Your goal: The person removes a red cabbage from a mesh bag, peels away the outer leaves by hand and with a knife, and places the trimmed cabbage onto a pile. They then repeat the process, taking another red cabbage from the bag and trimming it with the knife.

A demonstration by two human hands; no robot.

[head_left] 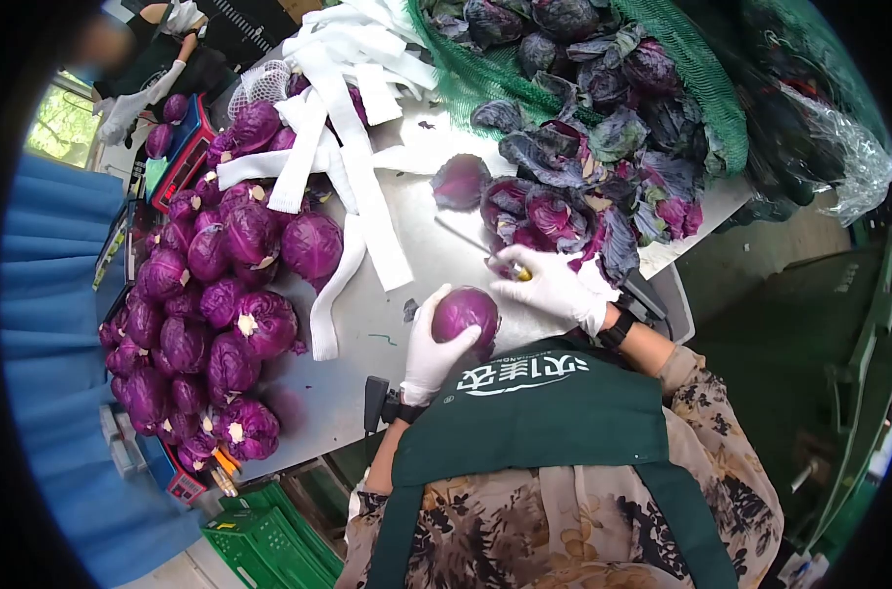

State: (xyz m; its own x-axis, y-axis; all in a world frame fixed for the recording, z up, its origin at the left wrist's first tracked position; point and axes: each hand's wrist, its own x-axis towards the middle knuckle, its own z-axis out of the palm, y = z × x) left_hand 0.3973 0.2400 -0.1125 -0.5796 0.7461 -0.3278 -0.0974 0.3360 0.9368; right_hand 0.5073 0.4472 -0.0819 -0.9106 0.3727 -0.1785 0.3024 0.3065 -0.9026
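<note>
A trimmed red cabbage (468, 316) rests in my left hand (431, 348), its gloved fingers and thumb curled round the near left side. My right hand (552, 288), also in a white glove, is closed on the yellow handle of a knife (463, 236). The thin blade points left and away, over the metal table (406, 211), apart from the cabbage. Loose purple outer leaves (549, 216) lie heaped just beyond my right hand. One cabbage leaf (460, 182) sits to the left of that heap.
Many red cabbages (210, 285) are piled at the left. White mesh sleeves (352, 157) spread across the table's middle. A green net bag (716, 108) of untrimmed cabbages lies at the back. Green crates (269, 540) stand below left, a large green bin (809, 334) right. Another person (136, 83) works at far left.
</note>
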